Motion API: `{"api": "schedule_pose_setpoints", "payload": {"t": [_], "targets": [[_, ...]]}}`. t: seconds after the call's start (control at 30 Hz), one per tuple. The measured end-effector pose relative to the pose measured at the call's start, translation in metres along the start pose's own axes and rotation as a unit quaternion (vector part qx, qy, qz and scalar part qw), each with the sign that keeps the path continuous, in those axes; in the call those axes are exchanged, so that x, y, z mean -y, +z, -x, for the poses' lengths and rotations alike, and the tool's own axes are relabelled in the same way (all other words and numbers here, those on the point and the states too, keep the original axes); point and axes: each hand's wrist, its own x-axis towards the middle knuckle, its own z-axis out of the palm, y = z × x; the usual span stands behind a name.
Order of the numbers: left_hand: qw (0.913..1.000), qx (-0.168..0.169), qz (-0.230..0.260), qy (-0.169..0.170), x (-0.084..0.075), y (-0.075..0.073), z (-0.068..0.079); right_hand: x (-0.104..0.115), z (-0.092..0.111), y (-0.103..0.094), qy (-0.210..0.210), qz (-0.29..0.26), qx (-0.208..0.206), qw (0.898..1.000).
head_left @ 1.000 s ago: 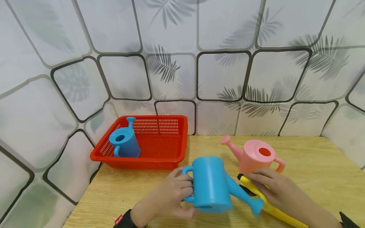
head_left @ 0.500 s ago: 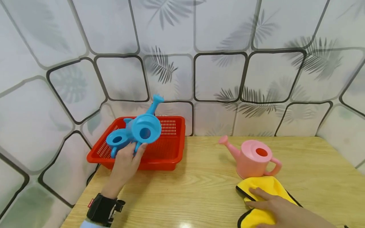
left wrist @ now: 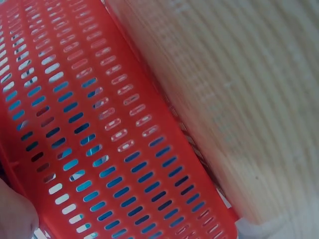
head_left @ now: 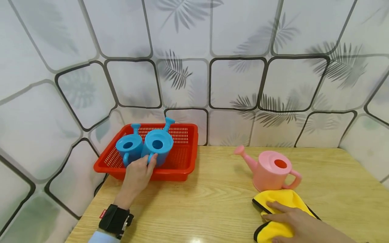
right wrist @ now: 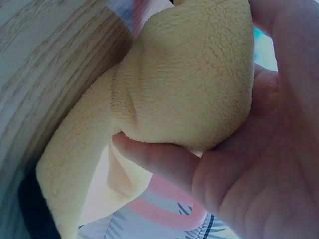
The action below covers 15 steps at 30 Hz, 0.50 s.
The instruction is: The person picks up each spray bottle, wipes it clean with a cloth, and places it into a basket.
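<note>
My left hand (head_left: 138,173) pinches the handle of a blue watering can (head_left: 162,148), which stands inside the red basket (head_left: 177,175) with its spout toward the back. Close on its left sits a second blue watering can (head_left: 129,148). The left wrist view shows the basket's slotted wall (left wrist: 114,124), with blue showing through the holes. At the lower right, my right hand (head_left: 299,222) holds a bunched yellow cloth (head_left: 278,197) with black edging. In the right wrist view, the fleecy cloth (right wrist: 194,79) bulges between the fingers and thumb.
A pink watering can (head_left: 270,172) stands upright just behind the cloth, its spout to the left. The wooden table (head_left: 206,189) ends at a patterned wall covering (head_left: 237,84) at the back and left.
My left hand has carried the blue watering can from the table's middle into the red basket and lowered it. The yellow cloth, earlier lifted under my right hand, now lies spread and bunched.
</note>
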Motion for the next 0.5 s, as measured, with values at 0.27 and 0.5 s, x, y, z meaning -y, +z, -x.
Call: {"api": "schedule_pose_setpoints", "payload": {"t": [0.27,0.5], "targets": [[0.9999,-0.003,0.003,-0.011,0.0006,0.0005,0.0006,-0.0012,0.0028,0.0012,0.013,-0.011,0.002,1.000],[0.9991,0.020,-0.002,-0.038,0.0002,-0.0003,-0.0023,-0.0018,0.0037,0.0027,0.007,-0.004,-0.018,1.000]]}}
